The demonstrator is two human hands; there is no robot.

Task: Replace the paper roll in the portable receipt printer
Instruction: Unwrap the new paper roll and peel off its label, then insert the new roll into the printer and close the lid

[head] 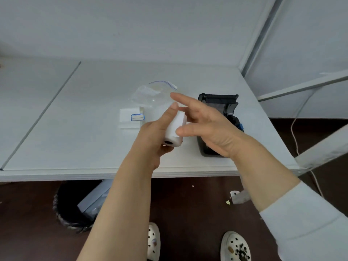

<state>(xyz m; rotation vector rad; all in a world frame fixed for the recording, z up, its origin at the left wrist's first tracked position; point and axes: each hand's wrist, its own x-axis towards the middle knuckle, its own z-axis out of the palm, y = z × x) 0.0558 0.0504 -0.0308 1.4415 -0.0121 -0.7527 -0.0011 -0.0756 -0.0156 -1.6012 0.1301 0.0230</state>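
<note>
The left hand (156,132) was curled closed in a grasp, thumb stretched toward 1 o'clock, its bare forearm running down to 7 o'clock. The right hand (209,127) hovered at its 3 o'clock side, fingers spread loose and pointing toward 10 o'clock, gripping nothing; its forearm entered from 4 o'clock, sleeved in white.
</note>
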